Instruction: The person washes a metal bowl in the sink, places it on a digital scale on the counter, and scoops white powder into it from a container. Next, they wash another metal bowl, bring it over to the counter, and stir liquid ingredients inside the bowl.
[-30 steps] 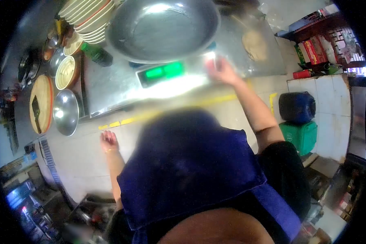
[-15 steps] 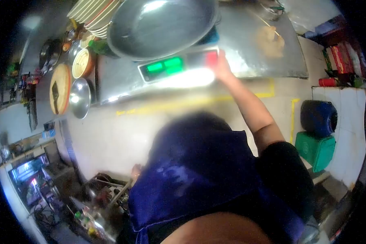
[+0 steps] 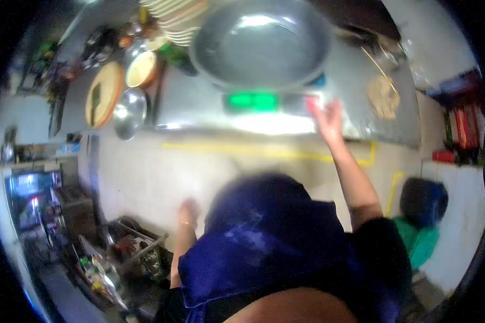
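Note:
A large dark metal pan [image 3: 261, 46] rests on a digital scale [image 3: 293, 102] with lit green digits, standing on the steel counter. My right hand [image 3: 328, 119] is at the scale's right end, beside a red patch on its panel. Its fingers are spread and hold nothing; whether a fingertip touches the panel is unclear. At the lower left, away from the counter, hangs my left hand [image 3: 187, 211], low by my blue apron [image 3: 264, 242]. Motion blur smears its fingers.
Stacked plates [image 3: 178, 19] stand left of the pan. Nearer are a yellowish bowl [image 3: 141, 70], a steel bowl [image 3: 130, 114] and a round board [image 3: 103, 94] with a dark blade-like object. A brown crumpled item [image 3: 383, 98] lies right. A green bin [image 3: 423, 242] stands lower right.
The view has shifted, so the counter appears further right. My right hand's fingers have spread apart at the scale's red patch. My left hand has come further into view from beside the apron.

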The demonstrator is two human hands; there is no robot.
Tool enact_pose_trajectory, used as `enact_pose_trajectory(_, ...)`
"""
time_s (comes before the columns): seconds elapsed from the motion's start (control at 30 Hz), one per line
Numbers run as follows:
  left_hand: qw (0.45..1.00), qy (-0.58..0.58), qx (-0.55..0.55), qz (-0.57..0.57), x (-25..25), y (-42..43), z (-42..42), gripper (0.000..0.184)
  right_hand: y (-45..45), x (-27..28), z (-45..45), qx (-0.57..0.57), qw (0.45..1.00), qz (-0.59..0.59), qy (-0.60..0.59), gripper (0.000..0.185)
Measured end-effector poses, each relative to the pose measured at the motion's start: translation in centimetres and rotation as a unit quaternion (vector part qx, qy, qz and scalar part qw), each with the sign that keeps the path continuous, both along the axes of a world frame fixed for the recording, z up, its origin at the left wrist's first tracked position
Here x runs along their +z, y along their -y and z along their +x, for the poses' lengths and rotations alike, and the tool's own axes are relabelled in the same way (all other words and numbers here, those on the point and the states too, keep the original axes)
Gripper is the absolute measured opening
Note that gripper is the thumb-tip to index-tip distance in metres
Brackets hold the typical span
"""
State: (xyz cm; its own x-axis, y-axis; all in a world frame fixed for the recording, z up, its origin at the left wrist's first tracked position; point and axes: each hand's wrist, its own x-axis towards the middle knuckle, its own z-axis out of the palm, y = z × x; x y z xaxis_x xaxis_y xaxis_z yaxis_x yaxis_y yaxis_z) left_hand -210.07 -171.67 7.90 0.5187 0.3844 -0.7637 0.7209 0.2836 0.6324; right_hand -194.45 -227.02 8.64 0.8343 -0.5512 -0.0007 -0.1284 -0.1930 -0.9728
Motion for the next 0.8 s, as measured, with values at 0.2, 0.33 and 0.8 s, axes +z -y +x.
enact_pose_trajectory(0.2,0.996,-0.066,-0.009,0.067,-2.0,-3.0,-3.4,0.029,-1.9,-0.7,-5.7,0.038,0.972,-0.223,0.063,0.013)
enact_pose_trajectory(0.33,0.917,-0.131,-0.292,0.238,-6.3,-8.1,-6.5,0.031,-10.3,1.2,-5.9,0.200,0.954,-0.217,0.057,0.005)
enact_pose_trajectory(0.8,0.972,-0.074,-0.111,0.191,-12.7,-30.0,-3.4,0.035,-53.8,1.0,16.7,0.404,0.898,-0.172,-0.024,0.078)
